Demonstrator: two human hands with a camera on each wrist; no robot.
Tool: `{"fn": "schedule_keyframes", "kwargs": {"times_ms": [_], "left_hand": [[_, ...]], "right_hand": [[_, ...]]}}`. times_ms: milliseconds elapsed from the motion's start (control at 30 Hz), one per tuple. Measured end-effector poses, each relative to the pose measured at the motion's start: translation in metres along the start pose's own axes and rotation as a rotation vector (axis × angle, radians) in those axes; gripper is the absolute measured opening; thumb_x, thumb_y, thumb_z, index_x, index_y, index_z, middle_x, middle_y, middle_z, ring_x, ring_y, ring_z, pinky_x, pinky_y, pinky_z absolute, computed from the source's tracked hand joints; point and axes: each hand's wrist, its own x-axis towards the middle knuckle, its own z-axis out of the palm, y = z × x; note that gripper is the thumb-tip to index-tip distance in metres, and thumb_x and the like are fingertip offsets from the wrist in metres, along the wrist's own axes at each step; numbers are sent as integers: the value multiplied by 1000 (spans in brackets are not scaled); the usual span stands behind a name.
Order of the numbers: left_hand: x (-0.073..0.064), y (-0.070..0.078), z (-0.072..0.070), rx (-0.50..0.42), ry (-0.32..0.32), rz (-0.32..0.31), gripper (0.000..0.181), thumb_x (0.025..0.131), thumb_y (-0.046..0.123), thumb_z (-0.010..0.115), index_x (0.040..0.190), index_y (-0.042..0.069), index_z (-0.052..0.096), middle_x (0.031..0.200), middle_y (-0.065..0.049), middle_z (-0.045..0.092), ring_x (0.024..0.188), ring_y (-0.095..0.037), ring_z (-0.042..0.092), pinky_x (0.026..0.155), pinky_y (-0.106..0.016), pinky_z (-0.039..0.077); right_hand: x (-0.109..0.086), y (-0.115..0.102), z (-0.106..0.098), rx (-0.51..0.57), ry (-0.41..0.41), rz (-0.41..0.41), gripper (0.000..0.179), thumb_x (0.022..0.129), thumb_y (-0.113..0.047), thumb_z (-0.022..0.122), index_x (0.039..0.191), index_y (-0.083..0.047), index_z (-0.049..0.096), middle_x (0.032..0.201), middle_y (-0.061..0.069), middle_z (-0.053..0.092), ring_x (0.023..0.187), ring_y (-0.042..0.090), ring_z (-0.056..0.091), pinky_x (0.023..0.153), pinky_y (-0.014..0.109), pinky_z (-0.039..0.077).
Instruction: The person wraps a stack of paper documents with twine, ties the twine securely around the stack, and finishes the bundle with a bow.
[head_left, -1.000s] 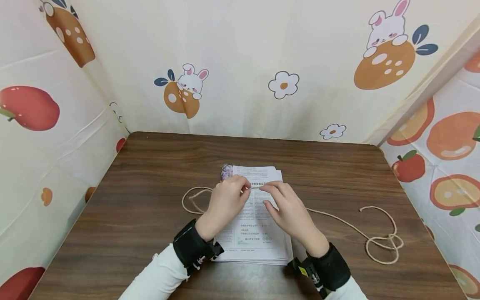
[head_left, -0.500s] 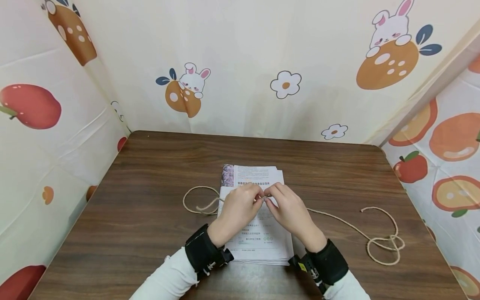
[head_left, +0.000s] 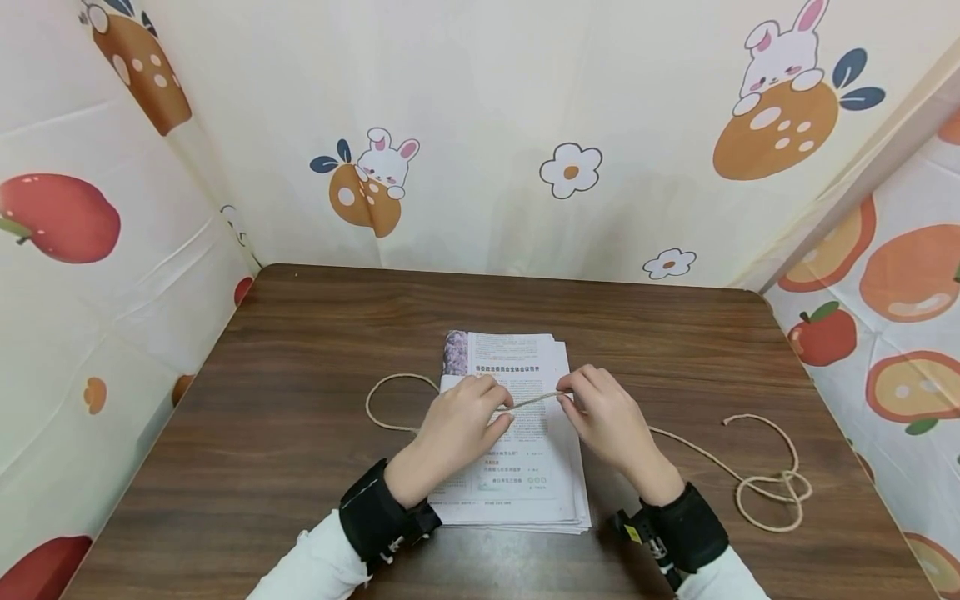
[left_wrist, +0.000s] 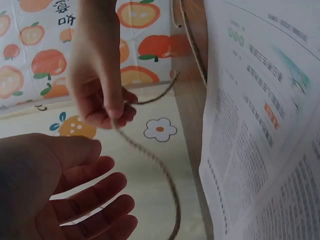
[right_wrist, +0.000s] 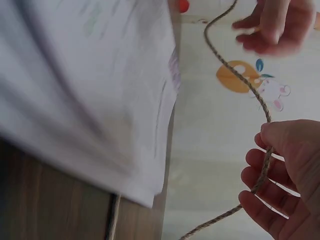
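Note:
A stack of printed sheets [head_left: 517,504], like newspaper or magazine pages, lies on the table. Thin tan twine [head_left: 536,401] crosses above it. My right hand [head_left: 609,429] pinches the twine between thumb and fingers, over the stack's right edge; the right wrist view shows the twine [right_wrist: 256,95] running through that hand [right_wrist: 295,175]. My left hand [head_left: 457,429] is over the stack's left side, close beside the twine. In the left wrist view this hand [left_wrist: 75,190] has its fingers spread loosely with nothing between them. Part of the twine is hidden behind the hands.
The twine's long right end lies in loose loops [head_left: 791,497] on the brown wooden table [head_left: 315,333]. A wider twine loop [head_left: 368,404] rests left of the stack. Cloth walls with fruit and rabbit prints [head_left: 465,83] stand around the table's back and sides.
Half a second ago both hands met at the twine over the stack. Since then they have moved apart, the right hand drawing the twine to the right and the left hand going left.

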Motion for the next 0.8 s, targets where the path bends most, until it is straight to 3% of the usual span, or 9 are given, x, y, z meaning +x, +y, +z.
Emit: {"fn": "schedule_keyframes", "kwargs": {"times_ms": [100, 200, 433, 667, 800], "left_hand": [[-7, -5, -4, 38, -10, 49, 10, 81, 24, 68, 88, 16, 66, 84, 5, 59, 77, -11, 56, 62, -25, 46], [-13, -11, -9, 54, -8, 49, 11, 81, 23, 69, 88, 16, 66, 86, 5, 60, 79, -11, 57, 64, -26, 47], [-30, -36, -18, 75, -9, -62, 13, 79, 22, 71, 88, 15, 67, 86, 4, 61, 79, -13, 57, 62, -28, 47], [-48, -65, -22, 83, 7, -167, 13, 77, 19, 73, 88, 15, 67, 88, 1, 62, 85, -18, 60, 64, -33, 50], [-57, -79, -21, 90, 2, -209, 13, 77, 17, 73, 88, 13, 67, 88, -1, 62, 80, -19, 60, 59, -32, 49]], "right_hand": [[-6, 11, -6, -24, 9, 0, 14, 77, -9, 69, 89, -9, 61, 83, 3, 57, 77, 19, 52, 63, 32, 44], [-11, 25, -12, -48, 19, 2, 17, 76, -9, 70, 90, -8, 61, 84, 4, 57, 77, 21, 53, 62, 35, 44], [-26, 65, -31, -119, 21, 38, 21, 74, -5, 69, 92, -6, 59, 81, 6, 57, 72, 23, 53, 60, 38, 42], [-36, 104, -54, -198, -27, 85, 21, 71, -1, 70, 87, -7, 57, 76, 6, 54, 67, 24, 51, 56, 38, 40], [-40, 122, -64, -220, -49, 92, 24, 67, 2, 73, 84, -6, 57, 74, 7, 54, 66, 26, 52, 56, 40, 41]]}}
